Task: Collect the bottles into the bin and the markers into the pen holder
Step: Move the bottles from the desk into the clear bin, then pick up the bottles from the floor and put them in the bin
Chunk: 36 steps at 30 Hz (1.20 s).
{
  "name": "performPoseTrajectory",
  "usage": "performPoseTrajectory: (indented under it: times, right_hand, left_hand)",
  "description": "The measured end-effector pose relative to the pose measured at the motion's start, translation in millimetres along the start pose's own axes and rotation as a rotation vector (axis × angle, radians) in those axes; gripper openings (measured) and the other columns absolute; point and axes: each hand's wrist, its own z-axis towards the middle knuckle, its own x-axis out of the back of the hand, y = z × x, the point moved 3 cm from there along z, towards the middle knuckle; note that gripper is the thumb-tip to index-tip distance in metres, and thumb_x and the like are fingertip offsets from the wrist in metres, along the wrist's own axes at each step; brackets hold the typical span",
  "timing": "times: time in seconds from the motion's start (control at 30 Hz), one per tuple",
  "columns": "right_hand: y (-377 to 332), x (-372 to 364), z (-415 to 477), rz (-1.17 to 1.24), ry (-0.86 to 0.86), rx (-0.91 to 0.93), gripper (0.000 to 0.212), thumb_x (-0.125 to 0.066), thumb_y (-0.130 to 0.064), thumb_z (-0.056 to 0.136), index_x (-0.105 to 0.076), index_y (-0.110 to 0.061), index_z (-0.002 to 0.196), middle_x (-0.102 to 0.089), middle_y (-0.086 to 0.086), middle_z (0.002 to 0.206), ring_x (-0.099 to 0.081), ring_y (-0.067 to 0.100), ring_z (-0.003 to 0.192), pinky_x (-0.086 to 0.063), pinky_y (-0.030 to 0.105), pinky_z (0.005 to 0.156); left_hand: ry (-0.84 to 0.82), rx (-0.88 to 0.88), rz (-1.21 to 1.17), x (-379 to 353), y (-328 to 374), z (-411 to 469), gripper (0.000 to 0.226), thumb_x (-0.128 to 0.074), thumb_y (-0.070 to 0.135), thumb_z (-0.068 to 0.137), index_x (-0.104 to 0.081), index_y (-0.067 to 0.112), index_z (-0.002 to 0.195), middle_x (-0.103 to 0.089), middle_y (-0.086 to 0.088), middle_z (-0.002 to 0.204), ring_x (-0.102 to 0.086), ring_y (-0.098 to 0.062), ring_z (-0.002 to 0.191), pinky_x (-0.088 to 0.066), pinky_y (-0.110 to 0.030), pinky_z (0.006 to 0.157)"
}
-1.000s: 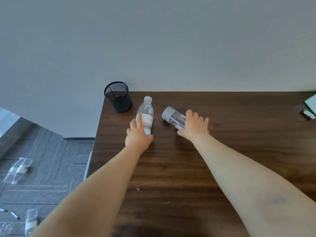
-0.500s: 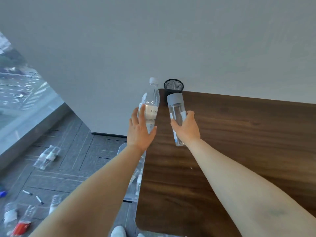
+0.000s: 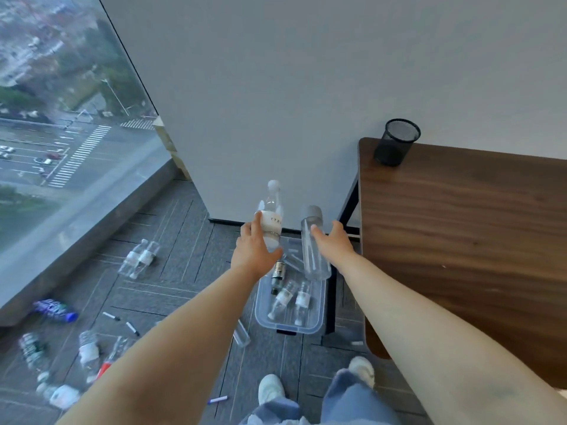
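Note:
My left hand [image 3: 253, 253] grips a clear water bottle with a white label [image 3: 271, 216], held upright. My right hand [image 3: 335, 245] holds a clear bottle with a grey cap [image 3: 313, 256], cap up. Both bottles hang above the clear plastic bin [image 3: 288, 328] on the floor beside the desk. Several small bottles lie inside the bin. The black mesh pen holder [image 3: 396, 142] stands on the desk's far left corner. Markers [image 3: 111, 316] [image 3: 132, 328] lie on the floor to the left, and another marker [image 3: 217, 400] lies near my feet.
The dark wooden desk [image 3: 460, 228] fills the right side. Several loose bottles lie on the grey carpet at left, among them a clear pair [image 3: 139, 259] and a blue one [image 3: 55, 309]. A glass window wall runs along the left. My shoes [image 3: 270, 389] stand near the bin.
Both hands lifted the bottles off the desk and carried them left, past the desk edge, until they hang over the bin. My view swung left and down toward the floor.

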Motion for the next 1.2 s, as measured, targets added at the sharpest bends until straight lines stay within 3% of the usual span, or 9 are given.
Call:
performPoseTrajectory:
  times: [0.17,0.27,0.33,0.5,0.6,0.73,0.8,0.97,1.2]
  right_hand:
    - [-11,-8,-9,-0.017,0.07,0.049,0.065,-0.047,-0.032,0.095,-0.016,-0.011,0.148,-0.034,0.011,0.149,-0.043,0.029,0.13,-0.039,0.033,0.097]
    - [-8,-9,-13,-0.035,0.02,0.032,0.062,-0.049,-0.026,0.094,-0.02,-0.012,0.147,-0.057,0.009,0.12,-0.058,0.02,0.093,-0.043,0.026,0.073]
    - [-2,-8,-16,-0.048,0.02,0.006,0.059,-0.05,-0.024,0.092,-0.025,-0.013,0.144,-0.06,0.006,0.1,-0.053,0.014,0.075,-0.041,0.025,0.061]
    - [12,1,-21,-0.083,0.034,-0.034,0.053,-0.051,-0.023,0.092,-0.031,-0.015,0.141,-0.062,0.01,0.117,-0.061,0.027,0.102,-0.048,0.036,0.087]
    - [14,2,-20,-0.075,0.02,-0.039,0.048,-0.05,-0.023,0.093,-0.036,-0.015,0.138,-0.063,0.011,0.115,-0.062,0.027,0.104,-0.049,0.035,0.084]
    - [16,-12,-20,-0.126,-0.042,-0.018,0.036,-0.049,-0.022,0.093,-0.047,-0.013,0.128,-0.063,0.012,0.115,-0.064,0.024,0.09,-0.048,0.027,0.068]
    - [16,-24,-20,-0.16,-0.087,-0.008,0.031,-0.049,-0.021,0.093,-0.051,-0.012,0.123,-0.064,0.012,0.113,-0.065,0.025,0.09,-0.049,0.029,0.072]
    - [16,-59,-17,-0.236,-0.221,0.04,0.026,-0.052,-0.022,0.091,-0.055,-0.013,0.116,-0.062,0.009,0.12,-0.063,0.023,0.099,-0.048,0.031,0.083]
    - [9,-129,-26,-0.427,-0.475,0.166,0.019,-0.052,-0.02,0.091,-0.056,-0.014,0.108,-0.062,0.006,0.109,-0.063,0.023,0.098,-0.05,0.035,0.087]
  left_hand:
    - [-0.076,-0.02,-0.045,-5,-9,0,0.095,-0.066,0.036,0.082,0.0,0.024,0.149,-0.022,-0.01,0.147,-0.041,-0.032,0.127,-0.043,-0.044,0.099]
    - [-0.15,-0.004,-0.056,-15,-9,-3,0.096,-0.066,0.036,0.083,0.002,0.024,0.149,-0.023,-0.011,0.146,-0.042,-0.033,0.126,-0.041,-0.043,0.099]
    - [-0.203,0.004,-0.09,-23,-8,-3,0.094,-0.063,0.04,0.084,0.004,0.026,0.149,-0.018,-0.012,0.15,-0.038,-0.035,0.13,-0.038,-0.044,0.103]
    - [-0.319,0.106,-0.049,-34,-11,1,0.083,-0.036,0.06,0.09,0.017,0.031,0.147,0.014,-0.004,0.159,0.005,-0.038,0.145,-0.007,-0.054,0.116]
    - [-0.278,0.105,-0.098,-35,-20,1,0.077,-0.038,0.052,0.094,0.007,0.024,0.15,0.002,-0.01,0.159,-0.008,-0.038,0.145,-0.017,-0.051,0.115]
    - [-0.255,0.094,-0.051,-32,-35,-5,0.056,-0.043,0.034,0.095,-0.027,0.011,0.144,-0.038,-0.015,0.145,-0.042,-0.031,0.13,-0.037,-0.041,0.103]
    - [-0.261,0.113,-0.052,-31,-44,-12,0.046,-0.042,0.029,0.095,-0.04,0.009,0.137,-0.053,-0.013,0.134,-0.052,-0.029,0.119,-0.043,-0.037,0.096]
    - [-0.181,0.243,-0.128,-25,-79,-34,0.035,-0.044,0.024,0.095,-0.051,0.01,0.126,-0.06,-0.011,0.125,-0.06,-0.027,0.105,-0.049,-0.034,0.087]
    - [0.059,0.509,-0.23,-12,-140,-91,0.027,-0.043,0.021,0.093,-0.06,0.009,0.11,-0.065,-0.01,0.11,-0.058,-0.025,0.093,-0.045,-0.033,0.078]
